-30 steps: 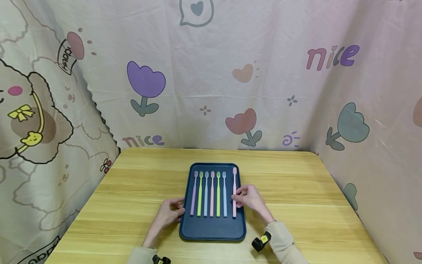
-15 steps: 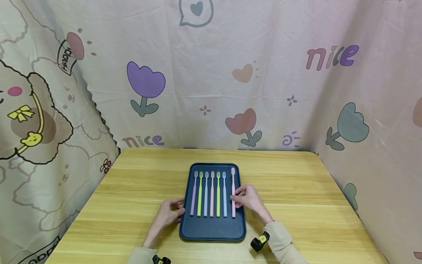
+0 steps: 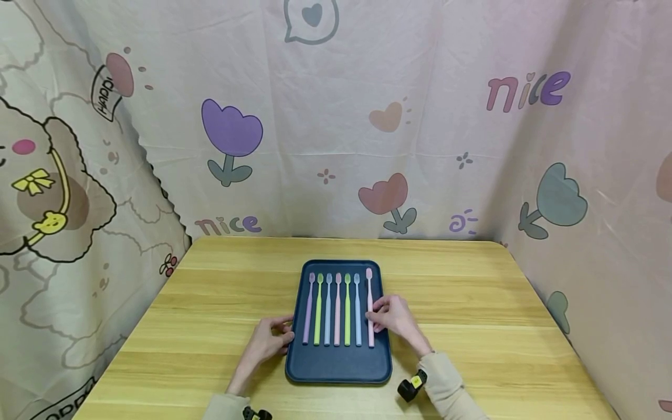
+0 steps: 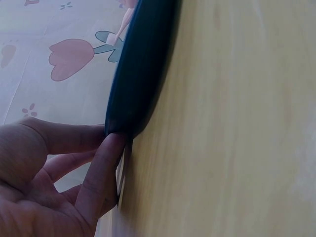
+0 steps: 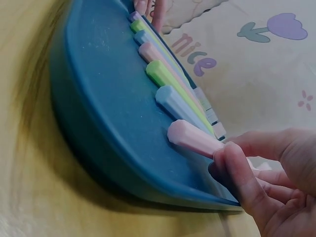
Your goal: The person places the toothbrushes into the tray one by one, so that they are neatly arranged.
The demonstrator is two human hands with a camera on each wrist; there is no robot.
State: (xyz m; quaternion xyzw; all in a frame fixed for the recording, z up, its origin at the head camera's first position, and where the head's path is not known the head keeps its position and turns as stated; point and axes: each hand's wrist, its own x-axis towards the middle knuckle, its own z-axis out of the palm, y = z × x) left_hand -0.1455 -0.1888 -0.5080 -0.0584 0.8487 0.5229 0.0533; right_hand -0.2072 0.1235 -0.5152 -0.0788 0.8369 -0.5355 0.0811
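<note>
A dark blue tray [image 3: 338, 366] lies on the table with a row of toothbrushes in it, heads toward the far end. My right hand [image 3: 395, 316] pinches the rightmost pink toothbrush [image 3: 370, 291] between thumb and fingers; its handle end [image 5: 190, 137] shows close up in the right wrist view. Just left of it lies a light blue toothbrush [image 3: 358, 318], with a small gap between them. Further left are a green toothbrush [image 3: 347, 318], another pink one and several more. At the tray's left side, my left hand [image 3: 266, 338] pinches the rim, seen closely in the left wrist view.
The tray stands on a wooden table [image 3: 220, 280]. A patterned cloth [image 3: 315, 116] hangs behind the table and along both sides. Both wrists carry small black cameras [image 3: 412, 386] at the sleeves.
My right hand has slid the rightmost pink toothbrush a little to the left, nearer the light blue one. The left hand and the tray have stayed in place.
</note>
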